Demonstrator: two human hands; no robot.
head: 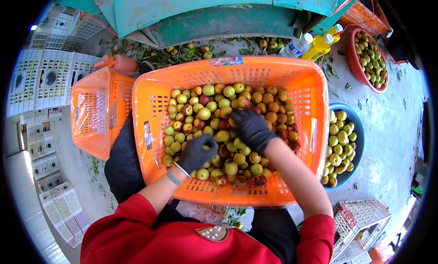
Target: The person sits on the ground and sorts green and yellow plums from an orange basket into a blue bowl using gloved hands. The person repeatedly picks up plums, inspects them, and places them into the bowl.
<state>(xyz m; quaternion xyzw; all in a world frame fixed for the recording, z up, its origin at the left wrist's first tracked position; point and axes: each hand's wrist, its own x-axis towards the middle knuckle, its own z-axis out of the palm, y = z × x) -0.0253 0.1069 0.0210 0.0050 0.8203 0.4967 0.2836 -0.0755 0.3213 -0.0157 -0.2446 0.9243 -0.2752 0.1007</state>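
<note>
An orange slatted plastic basket (236, 195), its rim wrapped in clear film, sits before me with a layer of green, yellow and brown-red jujubes (204, 113). Both my hands wear black gloves. Low over the fruit at left of centre, my left hand (198, 153) is curled; a bit of green jujube (206, 147) shows between its thumb and fingers. Farther forward and to the right, my right hand (252, 129) reaches down onto the fruit, back of the hand up. Its fingertips are partly hidden, so whether it grips a jujube is unclear.
To the right stand a blue tub (358, 137) and a red tub (352, 55) of jujubes. Bottles (316, 48) stand beyond the basket under a teal metal machine (219, 24). Another orange basket (90, 116) is at left, near stacked white crates (51, 79). Leaves litter the floor.
</note>
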